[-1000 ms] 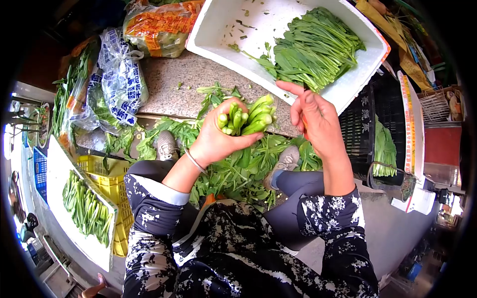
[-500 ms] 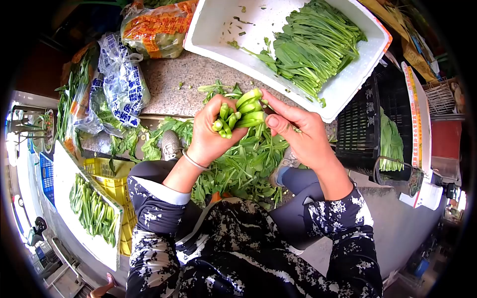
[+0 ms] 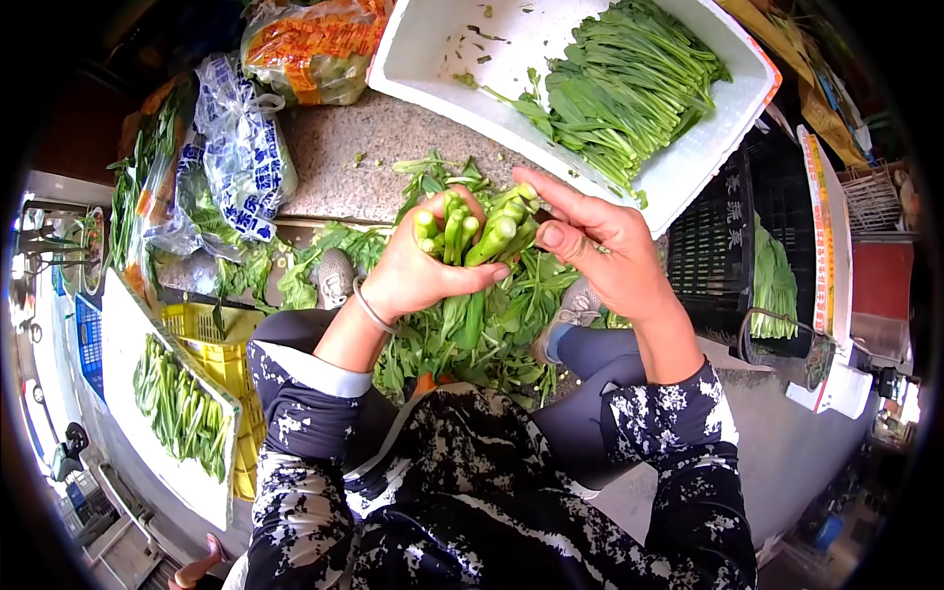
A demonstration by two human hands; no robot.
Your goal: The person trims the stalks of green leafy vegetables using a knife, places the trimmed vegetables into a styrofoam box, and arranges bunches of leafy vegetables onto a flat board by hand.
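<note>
My left hand is wrapped round a bunch of leafy green stems, their pale cut ends pointing up. Beside it, my right hand has its fingers stretched out and its thumb apart. Its fingertips are at the right side of the stem ends; whether they press on them is hard to see. Below both hands, loose green leaves lie heaped on the ground between my shoes.
Ahead, a white foam box holds neatly stacked greens. A black crate stands right. Left are plastic bags, a yellow crate and a foam lid bearing more stems. A stone slab lies ahead.
The stems in my left hand have tilted more upright, and their cut ends have spread. My right thumb has drawn slightly away from them to the right.
</note>
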